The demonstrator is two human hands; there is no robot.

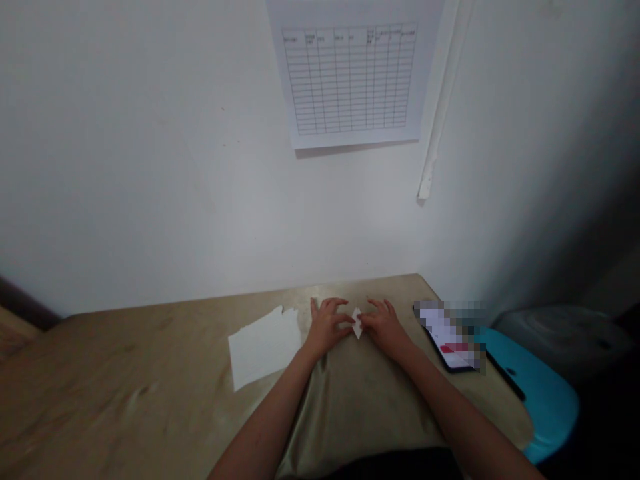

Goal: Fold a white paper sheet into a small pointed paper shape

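Observation:
A small folded piece of white paper (357, 324), pointed at top and bottom, stands out against the brown table cover between my hands. My left hand (327, 325) has its fingertips at the paper's left edge, thumb and fingers closed on it. From the other side, my right hand (386, 327) pinches the paper's right edge. Left of my left hand, larger white sheets (265, 347) with a torn upper edge lie on the table.
The brown-covered table (150, 373) meets a white wall with a printed chart (353, 80). At the right lie a phone (445, 337) with its screen lit and a dark pen-like object (506, 375). A turquoise stool (553, 400) stands beyond the table's right edge.

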